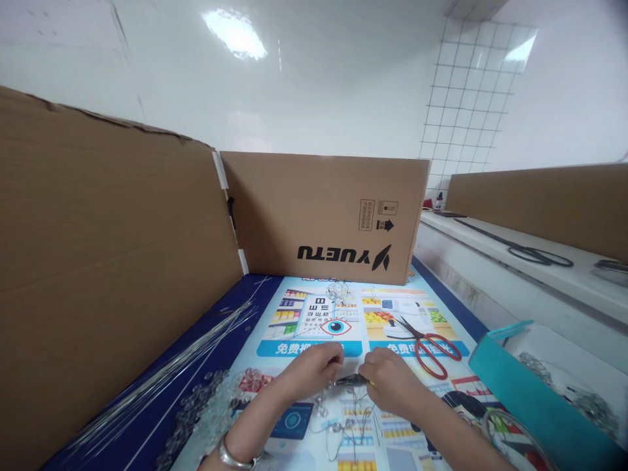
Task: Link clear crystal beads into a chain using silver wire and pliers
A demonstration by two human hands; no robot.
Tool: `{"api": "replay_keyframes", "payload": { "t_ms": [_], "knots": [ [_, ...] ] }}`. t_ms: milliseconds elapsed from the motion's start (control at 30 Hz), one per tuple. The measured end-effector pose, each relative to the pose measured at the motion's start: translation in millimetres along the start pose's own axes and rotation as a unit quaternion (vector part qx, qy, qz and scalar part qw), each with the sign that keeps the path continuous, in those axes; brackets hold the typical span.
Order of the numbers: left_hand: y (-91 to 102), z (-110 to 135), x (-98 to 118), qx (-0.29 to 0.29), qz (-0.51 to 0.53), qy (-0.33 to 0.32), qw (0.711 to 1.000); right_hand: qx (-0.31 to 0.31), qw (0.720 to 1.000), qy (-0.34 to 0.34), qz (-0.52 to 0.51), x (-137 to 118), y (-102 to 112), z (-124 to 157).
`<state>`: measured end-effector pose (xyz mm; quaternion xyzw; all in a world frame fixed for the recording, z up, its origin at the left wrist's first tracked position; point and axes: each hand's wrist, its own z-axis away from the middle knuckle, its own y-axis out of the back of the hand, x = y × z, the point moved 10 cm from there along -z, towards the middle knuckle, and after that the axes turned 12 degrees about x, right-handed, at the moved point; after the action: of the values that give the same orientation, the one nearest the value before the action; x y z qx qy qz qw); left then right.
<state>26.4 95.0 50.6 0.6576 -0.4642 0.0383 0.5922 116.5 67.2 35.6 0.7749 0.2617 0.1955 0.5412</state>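
My right hand [391, 381] is closed around a pair of pliers [352, 380]. Their dark jaws point left, and a bit of yellow handle shows at my fingers. Close to the jaw tips, my left hand [314, 371] is closed in a pinch. What it grips is mostly hidden, though clear beads [321, 404] on thin wire hang just beneath it. Below both hands lie loose wires with a few clear beads [343, 426] on the printed table cover. A heap of clear beads [216, 399] spreads to the left of my left forearm.
Red-handled scissors [432, 350] lie open at the right. A teal box [544, 399] holds wire pieces. Long straight wires [171, 373] rest at the left. A wire bundle [339, 292] sits farther back. Cardboard panels [324, 209] stand behind and left; a roll [515, 435] is at front right.
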Motion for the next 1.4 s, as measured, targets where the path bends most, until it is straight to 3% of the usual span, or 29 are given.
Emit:
{"api": "replay_keyframes", "payload": {
  "t_ms": [933, 1400],
  "knots": [
    [0.3, 0.8, -7.0, 0.005, -0.034, 0.0, 0.999, 0.015, 0.999, 0.01, 0.041, -5.9, -10.6, 1.7],
    [3.3, 0.5, -5.3, 0.008, -0.044, -0.005, 0.999, 0.053, 0.996, 0.017, 0.063, -10.1, -4.9, 2.2]
  ]
}}
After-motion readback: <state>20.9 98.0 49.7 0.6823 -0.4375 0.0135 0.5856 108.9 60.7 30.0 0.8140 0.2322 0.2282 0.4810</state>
